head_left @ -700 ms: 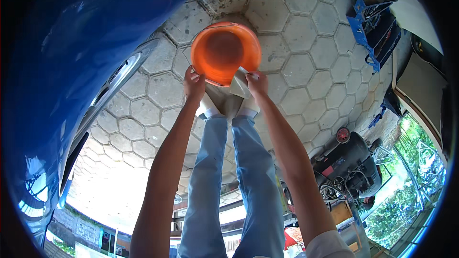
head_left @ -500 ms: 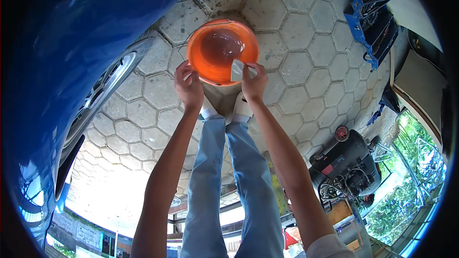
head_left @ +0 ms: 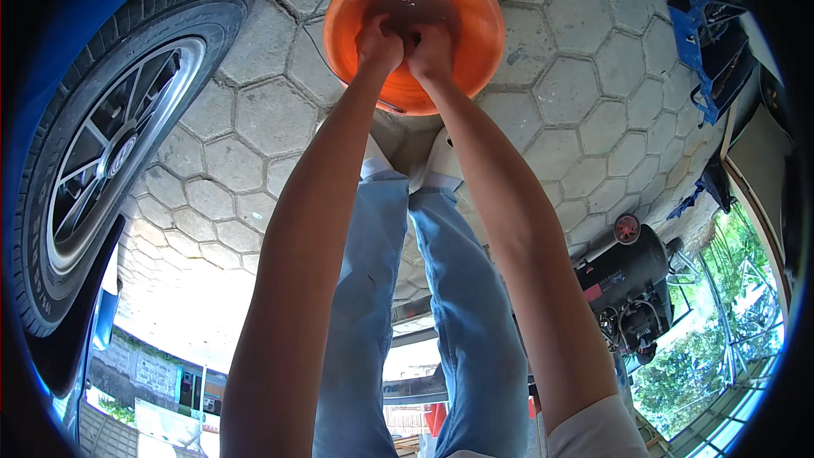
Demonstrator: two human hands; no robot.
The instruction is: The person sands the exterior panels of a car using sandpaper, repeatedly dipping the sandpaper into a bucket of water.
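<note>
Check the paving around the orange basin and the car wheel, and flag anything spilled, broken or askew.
Nothing stands out. The orange basin sits level on the hexagonal paving, with both hands, left hand and right hand, pressed together inside it. No spill shows around it. The car wheel looks intact. The stones are stained only.

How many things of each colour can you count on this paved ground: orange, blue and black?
Orange: 1, the round orange plastic basin
Blue: 2, the blue car body and the blue metal frame
Black: 1, the black machine with a red cap
Total: 4
</note>
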